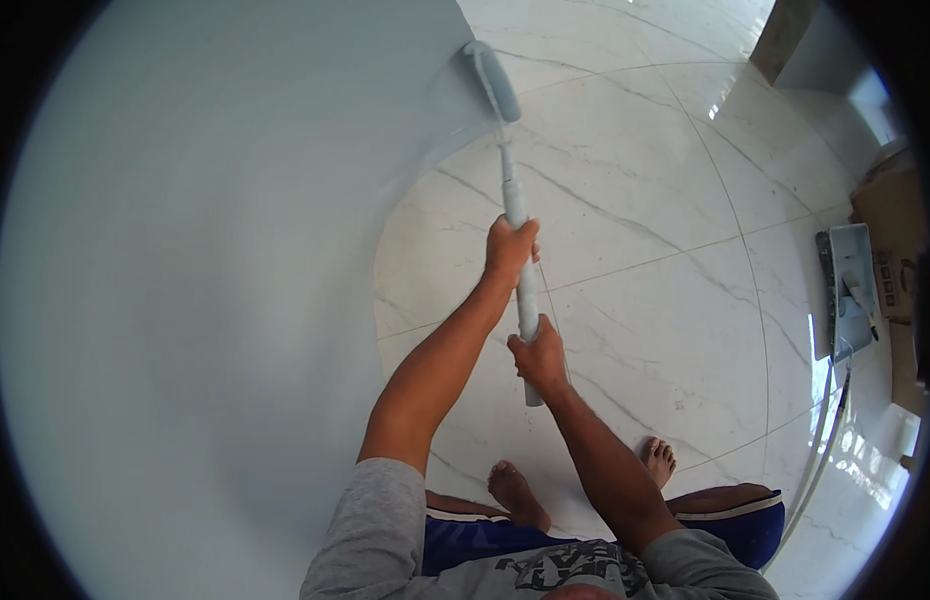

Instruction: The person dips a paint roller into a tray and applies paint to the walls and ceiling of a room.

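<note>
A paint roller (495, 82) with a grey-coated sleeve rests at the edge of the grey-painted wall (235, 200). Its thick pale handle (527, 292) runs down toward my body. My left hand (511, 247) is wrapped round the upper part of that handle. Lower down, near the handle's end, my right hand (538, 355) grips it too. Whether the sleeve presses on the wall cannot be made out for certain.
White marble-look tiles (645, 260) cover the floor, where my bare feet (518, 494) stand. On the right are a paint tray (851, 250) with a brush (859, 300), cardboard boxes (890, 230) and long poles (823, 430).
</note>
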The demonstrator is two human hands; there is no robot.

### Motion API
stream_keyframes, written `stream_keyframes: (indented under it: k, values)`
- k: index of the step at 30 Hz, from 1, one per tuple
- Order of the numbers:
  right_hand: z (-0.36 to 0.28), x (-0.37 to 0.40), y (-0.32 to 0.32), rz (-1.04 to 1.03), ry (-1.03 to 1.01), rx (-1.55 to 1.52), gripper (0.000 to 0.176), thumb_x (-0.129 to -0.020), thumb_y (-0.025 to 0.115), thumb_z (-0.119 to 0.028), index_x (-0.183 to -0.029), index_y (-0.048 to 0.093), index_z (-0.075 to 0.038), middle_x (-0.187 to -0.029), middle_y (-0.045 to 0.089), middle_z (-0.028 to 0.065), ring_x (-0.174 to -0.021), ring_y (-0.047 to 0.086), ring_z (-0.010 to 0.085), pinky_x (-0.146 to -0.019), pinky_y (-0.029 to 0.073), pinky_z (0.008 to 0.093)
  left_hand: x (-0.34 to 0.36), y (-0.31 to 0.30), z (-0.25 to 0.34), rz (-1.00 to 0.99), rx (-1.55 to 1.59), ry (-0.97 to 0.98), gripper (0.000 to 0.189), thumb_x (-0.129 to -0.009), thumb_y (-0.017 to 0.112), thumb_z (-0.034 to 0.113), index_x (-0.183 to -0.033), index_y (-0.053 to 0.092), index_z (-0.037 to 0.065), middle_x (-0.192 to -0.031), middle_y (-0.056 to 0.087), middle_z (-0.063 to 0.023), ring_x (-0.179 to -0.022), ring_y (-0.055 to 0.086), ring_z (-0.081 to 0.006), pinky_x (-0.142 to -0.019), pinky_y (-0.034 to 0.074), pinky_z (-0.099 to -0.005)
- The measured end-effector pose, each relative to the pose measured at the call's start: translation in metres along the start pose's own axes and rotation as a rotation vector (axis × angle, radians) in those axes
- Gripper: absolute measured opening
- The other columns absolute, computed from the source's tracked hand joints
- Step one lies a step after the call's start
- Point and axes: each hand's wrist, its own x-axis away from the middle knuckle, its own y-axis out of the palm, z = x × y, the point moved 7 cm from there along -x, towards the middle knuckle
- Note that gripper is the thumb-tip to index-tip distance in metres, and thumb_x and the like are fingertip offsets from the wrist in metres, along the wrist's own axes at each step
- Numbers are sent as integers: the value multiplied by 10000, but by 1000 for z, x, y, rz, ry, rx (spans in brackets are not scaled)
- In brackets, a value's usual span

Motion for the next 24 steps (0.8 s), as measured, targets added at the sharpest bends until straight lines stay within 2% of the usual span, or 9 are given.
stream_keyframes:
  k: [2, 3, 10, 13, 15, 16, 18, 21, 24]
  values:
    - [-19, 3, -11, -59, 122, -120, 277, -797, 651, -115, -948, 475, 36, -694, 614, 195, -548, 641, 301, -506, 517, 410, -3, 9, 9, 18, -18, -6, 182, -836, 653, 128, -882, 521, 12, -662, 520, -31, -496, 517, -120, -434, 459, -287]
    - [-20, 1, -10, -46, 92, -121, 247, -802, 629, -92, -938, 465, 33, -645, 580, 133, -451, 587, 204, -410, 483, 344, -1, 9, 12, 31, -39, -12, 171, -840, 657, 132, -884, 529, 27, -663, 516, -21, -507, 507, -114, -447, 456, -287]
    - [-22, 29, 31, -175, 108, -135, 242, -797, 625, -84, -936, 462, 28, -639, 576, 124, -460, 587, 210, -424, 490, 355, 28, -53, 8, 147, -82, -39, 160, -841, 643, 123, -883, 521, 28, -664, 512, -26, -518, 513, -119, -449, 455, -292]
    - [-11, 38, 53, -265, 91, -88, 242, -783, 628, -88, -928, 470, 26, -648, 585, 144, -469, 598, 227, -444, 495, 374, 47, -93, -2, 219, -12, -48, 155, -845, 640, 121, -873, 514, 35, -662, 507, -27, -514, 509, -119, -446, 454, -294]
    - [-2, 47, 65, -354, 61, 52, 268, -766, 645, -105, -932, 489, 36, -696, 617, 207, -580, 650, 328, -555, 523, 432, 66, -123, -14, 325, 66, -49, 139, -853, 628, 111, -871, 508, 45, -655, 499, -23, -508, 502, -119, -440, 450, -295]
    - [9, 49, 72, -369, 61, 59, 268, -766, 645, -105, -932, 489, 36, -696, 617, 207, -580, 650, 328, -555, 523, 432, 75, -136, -21, 341, 71, -52, 139, -853, 628, 111, -871, 508, 45, -655, 499, -23, -508, 502, -119, -440, 450, -295]
    - [16, 60, 86, -423, -74, 189, 311, -750, 667, -125, -951, 506, 48, -783, 639, 274, -749, 661, 430, -683, 520, 477, 97, -163, -36, 404, 124, -83, 126, -862, 618, 102, -878, 503, 53, -660, 499, -23, -504, 497, -120, -436, 447, -296]
    - [28, 85, 96, -475, -50, 202, 341, -747, 684, -135, -976, 513, 49, -844, 644, 300, -864, 643, 467, -755, 505, 491, 128, -184, -53, 471, 150, -80, 122, -859, 605, 96, -890, 502, 38, -651, 496, -33, -483, 496, -129, -428, 448, -302]
    - [40, 108, 98, -565, -15, 215, 348, -744, 690, -138, -986, 518, 43, -857, 650, 298, -857, 652, 460, -749, 512, 491, 159, -197, -71, 501, 164, -70, 132, -857, 601, 95, -890, 497, 20, -642, 496, -43, -474, 505, -140, -427, 456, -311]
